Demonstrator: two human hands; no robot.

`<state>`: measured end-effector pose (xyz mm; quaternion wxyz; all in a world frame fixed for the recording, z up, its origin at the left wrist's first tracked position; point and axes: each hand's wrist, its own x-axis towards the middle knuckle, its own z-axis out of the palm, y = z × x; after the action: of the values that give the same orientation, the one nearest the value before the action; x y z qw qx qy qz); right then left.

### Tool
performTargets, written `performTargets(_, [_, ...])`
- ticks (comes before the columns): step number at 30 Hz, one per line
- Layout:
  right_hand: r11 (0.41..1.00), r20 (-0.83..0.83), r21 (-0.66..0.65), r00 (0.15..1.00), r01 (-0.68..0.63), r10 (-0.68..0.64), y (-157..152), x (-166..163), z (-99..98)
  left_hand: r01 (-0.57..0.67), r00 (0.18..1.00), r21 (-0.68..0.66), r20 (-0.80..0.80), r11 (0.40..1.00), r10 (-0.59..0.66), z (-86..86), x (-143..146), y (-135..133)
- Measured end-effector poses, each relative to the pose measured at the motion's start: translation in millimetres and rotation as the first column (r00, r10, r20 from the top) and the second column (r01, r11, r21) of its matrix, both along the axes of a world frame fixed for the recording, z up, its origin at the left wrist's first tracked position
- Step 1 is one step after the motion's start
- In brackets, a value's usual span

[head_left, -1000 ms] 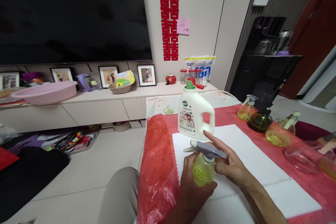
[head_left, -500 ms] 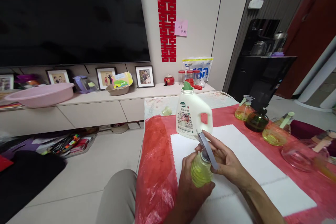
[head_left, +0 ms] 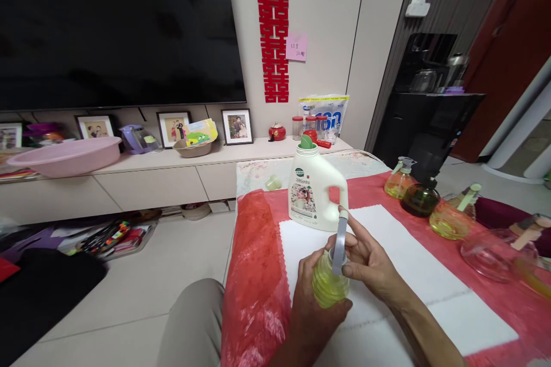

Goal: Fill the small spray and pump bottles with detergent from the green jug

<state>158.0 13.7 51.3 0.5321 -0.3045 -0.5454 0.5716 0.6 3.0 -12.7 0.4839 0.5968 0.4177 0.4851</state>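
My left hand is wrapped round a clear ribbed spray bottle that holds yellow-green liquid. On the bottle's neck sits a grey spray head with a pale tip, held between the thumb and fingers of my right hand. Just beyond stands a white detergent jug, upright, with its handle on the right and a green piece in its open mouth. Under my hands lies a white cloth. The join between spray head and bottle is partly hidden by my right fingers.
Several pump and spray bottles line the right side: an orange-yellow one, a dark one, a yellow one and a pink one. Red plastic sheeting covers the table. A pale green cap lies behind.
The spray head has turned under my right hand; its tip has swung from pointing left to pointing away from me. My left hand keeps the bottle in nearly the same place.
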Motion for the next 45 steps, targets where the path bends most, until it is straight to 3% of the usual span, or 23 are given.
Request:
performTargets(5, [0.994, 0.005, -0.047, 0.995, -0.095, 0.095, -6.3, 4.4, 7.4, 0.01, 1.0, -0.013, -0.002, 1.0, -0.01, 1.2, -2.1, -1.2])
performTargets(16, [0.996, -0.133, -0.059, 0.988, 0.074, -0.082, -4.2, -13.2, 6.7, -0.033, 0.998, -0.042, -0.049, 0.999, 0.03, 2.2, 0.2, -1.5])
performTargets(21, [0.993, -0.239, -0.115, 0.97, 0.015, -0.042, -4.0, -8.9, 6.5, 0.005, 1.0, -0.043, -0.006, 0.999, -0.005, 4.6, -1.0, -1.9])
performTargets(27, [0.974, -0.282, -0.223, 0.959, -0.029, -0.036, 1.0, -4.4, -3.1, -0.044, 0.999, -0.082, -0.014, 0.996, 0.043, 8.3, -1.3, -4.2])
performTargets(35, [0.969, -0.119, -0.191, 0.983, -0.158, 0.137, 3.8, 4.3, -28.1, 0.006, 1.0, -0.113, -0.013, 0.994, -0.007, 11.5, -2.7, -6.4])
performTargets(41, [0.993, -0.054, -0.095, 0.996, -0.075, 0.07, -0.3, -1.4, -11.8, 0.027, 1.0, -0.067, 0.011, 0.997, -0.026, 10.4, -2.0, -6.1])
performTargets(45, [1.0, 0.085, -0.003, 0.996, -0.031, 0.031, -4.5, -1.7, 0.0, 0.011, 1.0, -0.034, 0.009, 0.999, -0.011, 4.0, -1.6, -6.2])
